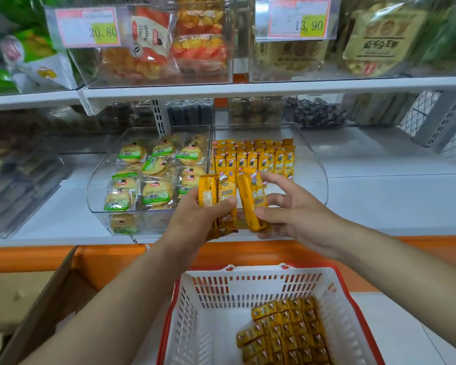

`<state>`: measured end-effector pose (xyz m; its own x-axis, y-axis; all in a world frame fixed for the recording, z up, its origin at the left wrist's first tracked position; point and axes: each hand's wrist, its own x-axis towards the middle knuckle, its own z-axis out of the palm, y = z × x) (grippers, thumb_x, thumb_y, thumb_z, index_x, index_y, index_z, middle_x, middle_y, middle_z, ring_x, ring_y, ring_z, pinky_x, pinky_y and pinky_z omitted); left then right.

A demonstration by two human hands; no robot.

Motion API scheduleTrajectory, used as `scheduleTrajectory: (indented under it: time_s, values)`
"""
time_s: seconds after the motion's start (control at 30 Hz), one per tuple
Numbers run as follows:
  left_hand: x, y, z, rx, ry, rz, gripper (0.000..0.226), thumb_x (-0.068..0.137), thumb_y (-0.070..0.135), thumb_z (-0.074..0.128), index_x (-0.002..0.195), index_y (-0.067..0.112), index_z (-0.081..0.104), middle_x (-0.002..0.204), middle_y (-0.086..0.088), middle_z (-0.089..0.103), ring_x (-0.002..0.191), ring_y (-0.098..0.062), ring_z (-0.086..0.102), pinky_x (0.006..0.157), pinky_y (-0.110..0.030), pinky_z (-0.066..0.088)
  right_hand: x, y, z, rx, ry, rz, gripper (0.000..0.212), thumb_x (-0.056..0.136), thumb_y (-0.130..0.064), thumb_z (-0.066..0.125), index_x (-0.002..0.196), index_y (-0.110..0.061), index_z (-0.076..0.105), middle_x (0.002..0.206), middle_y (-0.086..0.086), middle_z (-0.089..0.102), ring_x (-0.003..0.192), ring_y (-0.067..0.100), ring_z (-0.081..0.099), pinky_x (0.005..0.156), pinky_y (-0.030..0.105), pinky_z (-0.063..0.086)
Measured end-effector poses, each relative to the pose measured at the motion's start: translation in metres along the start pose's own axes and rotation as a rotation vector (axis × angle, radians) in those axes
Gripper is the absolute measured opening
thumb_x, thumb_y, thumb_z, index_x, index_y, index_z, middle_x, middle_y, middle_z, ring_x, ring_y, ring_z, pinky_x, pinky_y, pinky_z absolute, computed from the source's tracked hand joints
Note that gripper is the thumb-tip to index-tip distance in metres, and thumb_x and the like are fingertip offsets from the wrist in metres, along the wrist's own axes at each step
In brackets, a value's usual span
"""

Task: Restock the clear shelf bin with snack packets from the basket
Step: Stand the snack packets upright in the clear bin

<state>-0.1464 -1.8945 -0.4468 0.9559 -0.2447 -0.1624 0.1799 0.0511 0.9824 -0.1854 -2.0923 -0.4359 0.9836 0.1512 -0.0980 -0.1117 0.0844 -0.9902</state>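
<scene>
My left hand [195, 219] grips a small bunch of yellow snack packets [216, 196] in front of the clear shelf bin [319, 169]. My right hand [295, 214] pinches one more yellow packet [253, 204] beside that bunch, thumb on its lower part. Rows of the same yellow packets [256, 156] stand upright at the back of the bin. Below my arms sits a white basket [221, 293] with a red rim, and several yellow packets [287, 330] lie in its right half.
A second clear bin [100, 185] holding green-labelled biscuit packs stands to the left of the yellow one. The shelf above carries bins with price tags [88, 27]. An open cardboard box [45, 299] stands at the lower left. An orange ledge [111, 256] runs under the shelf.
</scene>
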Motion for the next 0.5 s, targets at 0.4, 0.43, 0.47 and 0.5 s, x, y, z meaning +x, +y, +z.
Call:
scheduleTrajectory:
  time_s: [0.4, 0.43, 0.47, 0.5]
  values:
    - [0.013, 0.0, -0.013, 0.119, 0.034, 0.058, 0.049, 0.086, 0.031, 0.08, 0.128, 0.021, 0.058, 0.108, -0.008, 0.076, 0.094, -0.028, 0.076, 0.079, -0.045, 0.062, 0.046, -0.027, -0.05, -0.501, 0.317, -0.192, 0.049, 0.081, -0.008, 0.079, 0.113, -0.028, 0.047, 0.082, 0.009, 0.06, 0.069, 0.022, 0.061, 0.065, 0.04, 0.055]
    - [0.015, 0.0, -0.014, 0.121, 0.035, 0.064, 0.042, 0.086, 0.03, 0.079, 0.123, 0.023, 0.06, 0.104, -0.006, 0.078, 0.09, -0.025, 0.077, 0.075, -0.042, 0.061, 0.056, -0.028, -0.056, -0.545, 0.349, -0.206, 0.046, 0.081, -0.006, 0.078, 0.109, -0.028, 0.047, 0.086, 0.014, 0.06, 0.068, 0.023, 0.06, 0.066, 0.04, 0.055]
    - [0.016, -0.001, -0.015, 0.12, 0.036, 0.065, 0.037, 0.087, 0.029, 0.079, 0.119, 0.024, 0.061, 0.1, -0.003, 0.078, 0.087, -0.022, 0.078, 0.074, -0.041, 0.062, 0.068, -0.028, -0.062, -0.585, 0.379, -0.21, 0.044, 0.082, -0.005, 0.077, 0.105, -0.029, 0.048, 0.09, 0.017, 0.061, 0.069, 0.023, 0.06, 0.067, 0.042, 0.057]
    - [0.018, -0.001, -0.016, 0.118, 0.038, 0.064, 0.033, 0.087, 0.029, 0.079, 0.116, 0.026, 0.062, 0.097, -0.001, 0.079, 0.085, -0.02, 0.078, 0.073, -0.041, 0.062, 0.08, -0.027, -0.066, -0.627, 0.41, -0.203, 0.043, 0.081, -0.005, 0.078, 0.103, -0.029, 0.049, 0.093, 0.018, 0.064, 0.071, 0.024, 0.06, 0.071, 0.045, 0.059]
